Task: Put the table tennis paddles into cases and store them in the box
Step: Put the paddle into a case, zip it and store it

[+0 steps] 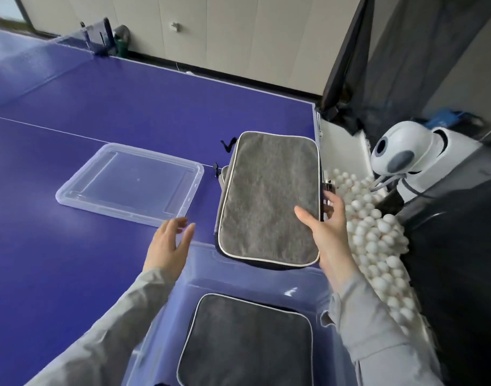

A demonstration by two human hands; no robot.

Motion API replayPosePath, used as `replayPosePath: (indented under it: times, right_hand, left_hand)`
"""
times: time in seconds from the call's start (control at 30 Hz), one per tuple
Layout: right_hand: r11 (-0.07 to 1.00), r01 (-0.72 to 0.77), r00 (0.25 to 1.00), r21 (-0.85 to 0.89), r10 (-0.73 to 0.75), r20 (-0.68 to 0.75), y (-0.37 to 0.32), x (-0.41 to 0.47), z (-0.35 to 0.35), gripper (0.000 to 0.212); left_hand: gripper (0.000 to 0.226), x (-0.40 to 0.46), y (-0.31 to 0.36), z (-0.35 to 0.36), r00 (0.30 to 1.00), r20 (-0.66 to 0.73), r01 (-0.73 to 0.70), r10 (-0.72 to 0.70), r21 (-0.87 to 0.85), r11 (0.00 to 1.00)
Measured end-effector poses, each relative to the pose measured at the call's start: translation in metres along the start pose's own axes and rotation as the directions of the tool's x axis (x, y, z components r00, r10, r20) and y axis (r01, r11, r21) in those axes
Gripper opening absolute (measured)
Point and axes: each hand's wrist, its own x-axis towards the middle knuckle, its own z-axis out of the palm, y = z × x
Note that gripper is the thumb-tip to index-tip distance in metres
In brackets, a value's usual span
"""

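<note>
Table (99, 112): deep blue, thin white lines. Both cases grey fleece with white piping: held case (269, 196) lighter, boxed case (247, 341) darker. Box (166, 324) and lid (130, 182) clear plastic. Balls (377, 240) white. Sleeves (99, 338) light grey.

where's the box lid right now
In the head view the clear lid lies flat on the blue table, left of the grey case held by the right hand.

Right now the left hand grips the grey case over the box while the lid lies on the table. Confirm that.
Not quite: the head view shows the right hand gripping the grey case over the box; the left hand is open. The lid does lie on the table.
</note>
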Motion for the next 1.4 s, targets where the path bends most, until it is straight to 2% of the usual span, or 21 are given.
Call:
replayPosePath:
  times: [0.03, 0.1, 0.17, 0.23, 0.4, 0.53, 0.63, 0.8, 0.97, 1.17, 1.3, 1.4]
  right_hand:
    - [1.000, 0.001, 1.000, 0.002, -0.001, 0.028, -0.002, -0.012, 0.000, 0.058]
    - [1.000, -0.001, 0.996, -0.013, 0.002, 0.091, -0.003, -0.035, 0.004, 0.058]
    - [0.999, -0.014, 0.989, -0.031, 0.018, 0.146, -0.002, -0.055, 0.013, 0.059]
    - [0.999, -0.034, 0.980, -0.041, 0.042, 0.197, 0.000, -0.076, 0.025, 0.060]
    - [0.998, -0.046, 0.952, -0.043, 0.056, 0.300, 0.007, -0.126, 0.061, 0.058]
    - [0.995, -0.051, 0.932, -0.084, 0.077, 0.353, 0.013, -0.162, 0.097, 0.060]
    - [0.990, -0.025, 0.909, -0.141, 0.082, 0.409, 0.018, -0.192, 0.138, 0.056]
    - [0.966, 0.087, 0.835, -0.245, 0.064, 0.546, 0.025, -0.255, 0.234, 0.039]
    - [0.919, 0.240, 0.780, -0.314, 0.010, 0.625, 0.018, -0.320, 0.340, 0.040]
    - [0.862, 0.436, 0.705, -0.259, -0.148, 0.694, -0.017, -0.354, 0.431, 0.023]
    - [0.824, 0.521, 0.662, -0.222, -0.226, 0.715, -0.040, -0.351, 0.469, 0.019]
    - [0.801, 0.538, 0.661, -0.264, -0.207, 0.721, -0.047, -0.339, 0.494, 0.013]
  left_hand:
    - [0.025, -0.002, 0.007, -0.006, 0.998, 0.003, 0.061, -0.061, -0.128, 0.990]
    - [0.025, -0.005, 0.023, -0.019, 0.981, 0.072, 0.191, -0.177, -0.417, 0.889]
    - [0.030, -0.007, 0.035, -0.032, 0.962, 0.167, 0.272, -0.215, -0.559, 0.783]
    - [0.043, -0.014, 0.040, -0.047, 0.948, 0.215, 0.319, -0.237, -0.577, 0.752]
    - [0.051, -0.037, 0.019, -0.085, 0.941, 0.163, 0.330, -0.296, -0.639, 0.694]
    - [0.053, -0.057, -0.013, -0.125, 0.947, 0.097, 0.287, -0.307, -0.689, 0.665]
    - [0.050, -0.072, -0.047, -0.172, 0.957, 0.014, 0.219, -0.290, -0.691, 0.689]
    - [0.050, -0.094, -0.115, -0.277, 0.946, -0.159, 0.144, -0.282, -0.574, 0.806]
    - [0.059, -0.107, -0.188, -0.367, 0.940, -0.284, 0.130, -0.188, -0.212, 0.969]
    - [0.063, -0.123, -0.240, -0.431, 0.972, -0.226, 0.094, -0.065, 0.123, 0.988]
    - [0.064, -0.118, -0.256, -0.451, 0.984, -0.177, 0.044, -0.013, 0.173, 0.984]
    - [0.064, -0.107, -0.264, -0.460, 0.986, -0.164, 0.008, 0.026, 0.207, 0.978]
